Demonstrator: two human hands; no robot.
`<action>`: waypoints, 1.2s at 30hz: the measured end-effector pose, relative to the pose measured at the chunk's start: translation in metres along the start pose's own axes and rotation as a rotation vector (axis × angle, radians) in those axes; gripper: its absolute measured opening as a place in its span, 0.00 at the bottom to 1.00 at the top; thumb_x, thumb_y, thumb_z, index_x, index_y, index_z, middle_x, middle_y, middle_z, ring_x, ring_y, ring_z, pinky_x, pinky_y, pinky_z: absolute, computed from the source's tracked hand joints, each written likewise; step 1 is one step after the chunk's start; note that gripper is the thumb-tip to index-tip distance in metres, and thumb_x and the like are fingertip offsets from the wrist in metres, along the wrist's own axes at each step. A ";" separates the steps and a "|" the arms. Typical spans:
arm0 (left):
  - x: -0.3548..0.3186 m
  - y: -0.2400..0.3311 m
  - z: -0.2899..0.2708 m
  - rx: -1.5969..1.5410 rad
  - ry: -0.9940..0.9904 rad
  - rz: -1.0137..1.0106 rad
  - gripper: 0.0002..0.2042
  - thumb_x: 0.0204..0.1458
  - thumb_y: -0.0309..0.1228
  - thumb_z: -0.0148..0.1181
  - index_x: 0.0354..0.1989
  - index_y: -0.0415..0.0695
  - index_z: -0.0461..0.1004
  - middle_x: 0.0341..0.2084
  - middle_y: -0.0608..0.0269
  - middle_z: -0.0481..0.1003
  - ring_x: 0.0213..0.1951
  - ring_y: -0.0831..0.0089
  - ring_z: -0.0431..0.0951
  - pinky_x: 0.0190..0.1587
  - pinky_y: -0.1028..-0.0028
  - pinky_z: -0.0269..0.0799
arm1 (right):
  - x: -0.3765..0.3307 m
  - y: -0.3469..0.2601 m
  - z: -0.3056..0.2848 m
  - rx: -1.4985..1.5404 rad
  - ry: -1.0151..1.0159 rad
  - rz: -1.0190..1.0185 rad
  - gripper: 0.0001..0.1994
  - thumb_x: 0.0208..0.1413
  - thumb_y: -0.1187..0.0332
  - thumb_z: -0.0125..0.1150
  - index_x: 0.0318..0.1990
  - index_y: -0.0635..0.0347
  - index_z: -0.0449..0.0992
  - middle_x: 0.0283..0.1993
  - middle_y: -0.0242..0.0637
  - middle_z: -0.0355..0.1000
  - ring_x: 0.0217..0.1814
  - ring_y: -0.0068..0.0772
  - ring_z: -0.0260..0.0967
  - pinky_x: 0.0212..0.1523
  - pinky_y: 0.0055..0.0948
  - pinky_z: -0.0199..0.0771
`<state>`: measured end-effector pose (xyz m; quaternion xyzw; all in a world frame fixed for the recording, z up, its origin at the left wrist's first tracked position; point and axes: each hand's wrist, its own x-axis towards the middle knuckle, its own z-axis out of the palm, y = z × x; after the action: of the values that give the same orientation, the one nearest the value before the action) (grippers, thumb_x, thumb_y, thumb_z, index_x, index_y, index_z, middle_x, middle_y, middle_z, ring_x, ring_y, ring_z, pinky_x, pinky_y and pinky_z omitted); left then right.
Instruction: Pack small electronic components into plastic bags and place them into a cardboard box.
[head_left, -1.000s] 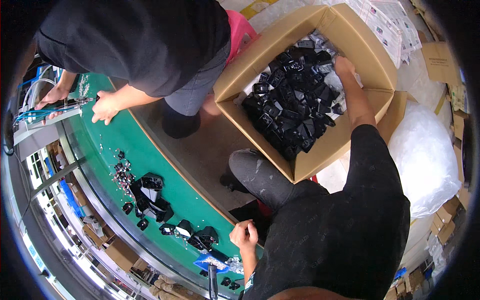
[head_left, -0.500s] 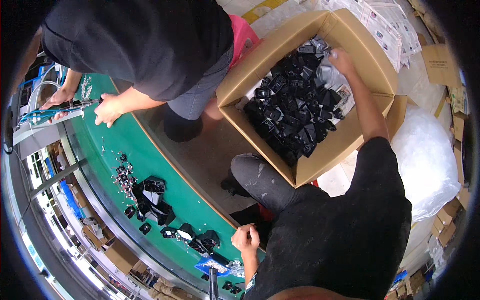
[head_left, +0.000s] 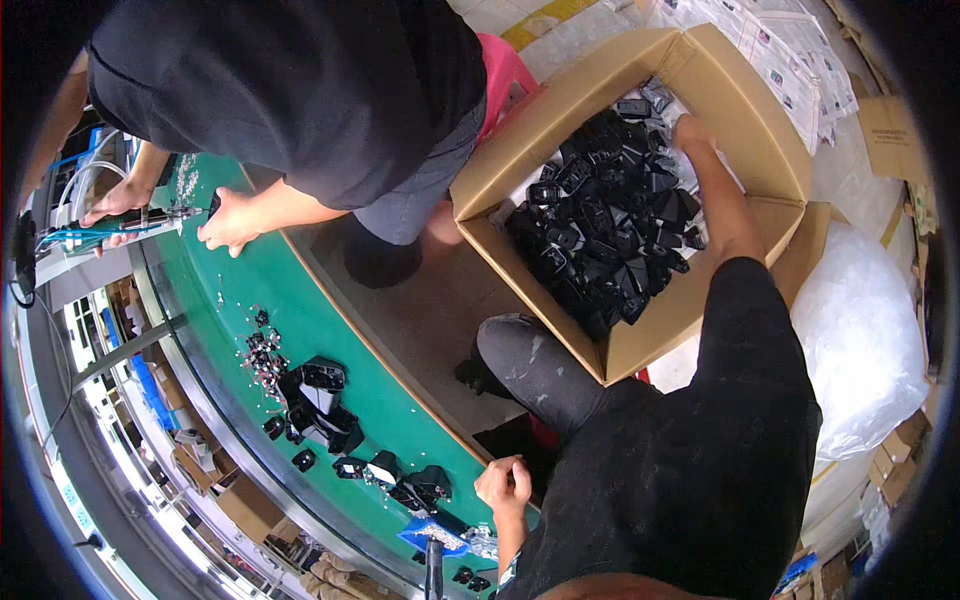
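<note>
My right hand [head_left: 690, 132] reaches deep into a large cardboard box [head_left: 640, 362], beside a heap of black plastic housings [head_left: 600, 210] and some pale plastic wrapping. Its fingers are hidden past the wrist, so whatever they touch does not show. My left hand [head_left: 503, 484] is curled into a loose fist by the wooden edge of the green-topped table [head_left: 400, 420]; nothing shows in it. Close to it on the table lie small black plastic parts [head_left: 425, 485] and a blue tray [head_left: 436, 535] of tiny pale pieces, with a dark handle-like shape in front.
A co-worker at the upper left holds a power screwdriver [head_left: 95, 235] over the table and a black part in the other hand [head_left: 232, 222]. Bigger black housings [head_left: 320, 400] and scattered screws lie mid-table. A white plastic bag [head_left: 855, 340] stands right of the box.
My right hand has gone lower among the things in the box, and its fingers have dropped out of sight. The whole view has shifted slightly. My left hand keeps its curl.
</note>
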<state>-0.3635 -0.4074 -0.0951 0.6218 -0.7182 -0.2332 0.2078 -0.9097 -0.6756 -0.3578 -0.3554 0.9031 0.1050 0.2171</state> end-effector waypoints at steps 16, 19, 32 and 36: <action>0.001 -0.003 0.001 -0.016 -0.004 -0.011 0.02 0.44 0.22 0.58 0.22 0.43 0.73 0.18 0.62 0.76 0.16 0.70 0.73 0.19 0.74 0.66 | 0.029 -0.072 -0.035 -0.081 0.071 -0.316 0.17 0.52 0.68 0.49 0.50 0.59 0.72 0.52 0.50 0.70 0.55 0.49 0.67 0.53 0.44 0.68; 0.002 0.001 0.000 0.019 -0.028 -0.035 0.04 0.43 0.21 0.58 0.21 0.44 0.72 0.18 0.62 0.75 0.18 0.71 0.75 0.22 0.76 0.69 | 0.028 -0.079 -0.030 0.095 0.061 -0.079 0.17 0.53 0.68 0.49 0.50 0.59 0.73 0.55 0.47 0.68 0.58 0.46 0.65 0.56 0.42 0.66; 0.001 0.001 0.001 0.001 -0.005 -0.034 0.03 0.44 0.22 0.57 0.22 0.43 0.72 0.18 0.62 0.75 0.19 0.70 0.75 0.23 0.74 0.69 | 0.004 -0.065 -0.026 -0.110 0.058 -0.289 0.15 0.50 0.66 0.50 0.42 0.63 0.76 0.47 0.49 0.72 0.50 0.49 0.71 0.49 0.44 0.71; 0.003 0.000 -0.002 -0.007 -0.010 -0.035 0.02 0.43 0.21 0.58 0.22 0.43 0.73 0.19 0.62 0.76 0.17 0.70 0.74 0.21 0.75 0.68 | -0.028 -0.052 -0.022 -0.059 0.019 -0.602 0.11 0.43 0.69 0.52 0.32 0.66 0.76 0.36 0.54 0.74 0.39 0.56 0.72 0.42 0.46 0.72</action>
<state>-0.3627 -0.4104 -0.0929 0.6323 -0.7076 -0.2423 0.2021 -0.8625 -0.7045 -0.3275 -0.6142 0.7557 0.0588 0.2197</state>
